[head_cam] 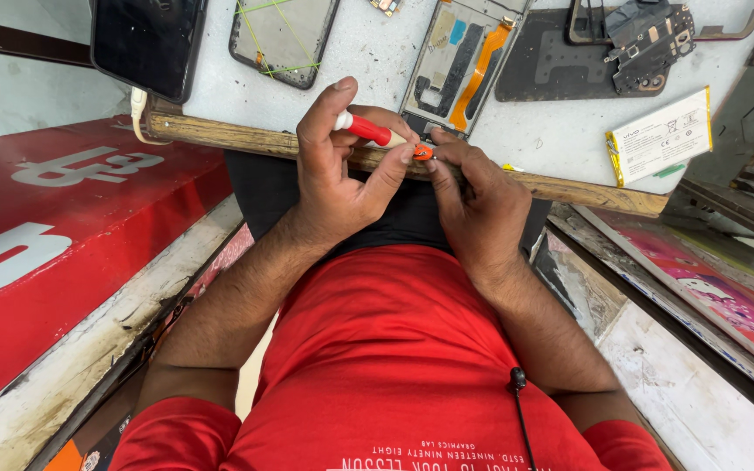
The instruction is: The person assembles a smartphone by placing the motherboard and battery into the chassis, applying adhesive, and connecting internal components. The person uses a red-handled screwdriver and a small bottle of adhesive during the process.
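At the bench edge, left hand (335,174) grips a red screwdriver (368,131).

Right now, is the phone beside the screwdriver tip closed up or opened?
Opened. The phone lies with its back cover off, showing an orange flex cable and inner parts, just beyond the screwdriver.

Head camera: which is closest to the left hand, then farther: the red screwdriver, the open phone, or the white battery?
1. Red screwdriver, held in the left hand.
2. Open phone, on the bench just beyond the fingertips.
3. White battery, far off to the right side.
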